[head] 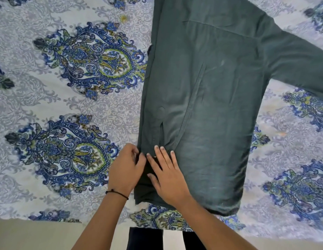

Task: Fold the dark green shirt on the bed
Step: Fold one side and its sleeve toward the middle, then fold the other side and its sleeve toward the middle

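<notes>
The dark green shirt (211, 98) lies flat on the bed, its hem nearest me. Its left side is folded inward, with that sleeve laid down along the body to a cuff near the hem. The other sleeve stretches out to the right edge of view. My left hand (125, 168) pinches the folded left edge of the shirt near the hem, fingers curled on the cloth. Beside it my right hand (168, 175) rests flat on the folded sleeve cuff, fingers spread, pressing the fabric down. The two hands almost touch.
The bedsheet (70, 91) is pale with blue and green paisley motifs. Its front edge (49, 218) runs along the bottom, with bare floor below. My dark trouser legs (144, 239) stand against the bed edge.
</notes>
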